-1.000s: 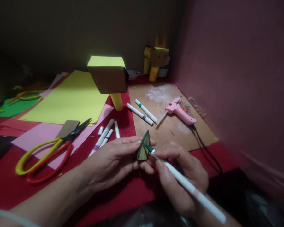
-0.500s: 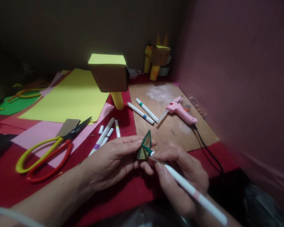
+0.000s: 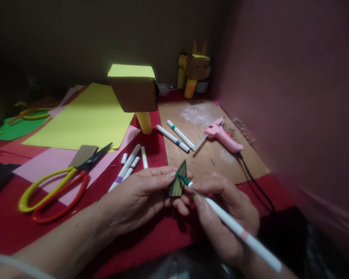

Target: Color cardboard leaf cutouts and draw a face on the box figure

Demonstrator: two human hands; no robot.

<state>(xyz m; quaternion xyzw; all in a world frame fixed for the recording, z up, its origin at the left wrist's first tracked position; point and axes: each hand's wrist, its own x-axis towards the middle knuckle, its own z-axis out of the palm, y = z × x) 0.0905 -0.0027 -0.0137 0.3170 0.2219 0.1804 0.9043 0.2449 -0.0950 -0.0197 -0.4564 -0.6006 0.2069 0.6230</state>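
Between the thumb and fingers of my left hand (image 3: 151, 192) is a small pointed cardboard piece (image 3: 178, 188), edged in dark green. My right hand (image 3: 227, 217) grips a white marker (image 3: 235, 224) with a green tip and a pale pink band. The green tip touches or hovers right at the face of the cardboard piece. Left of my left hand lie several white markers (image 3: 128, 164), one with a purple band, beside a loose cap (image 3: 124, 158). Scissors (image 3: 75, 170) with yellow and red handles rest further left on pink paper (image 3: 46, 164).
A cardboard box shape (image 3: 133, 93) with a yellow top stands on a yellow tube. On a wooden board (image 3: 200, 166) lie two markers (image 3: 177, 137) and a pink glue gun (image 3: 221, 135) with a black cord. Yellow paper sheets (image 3: 84, 120) and a cardboard animal figure (image 3: 194, 69) are behind.
The marker tip has shifted slightly up and right on the cardboard piece. My right hand has moved slightly right with the marker. My left hand stays nearly still.
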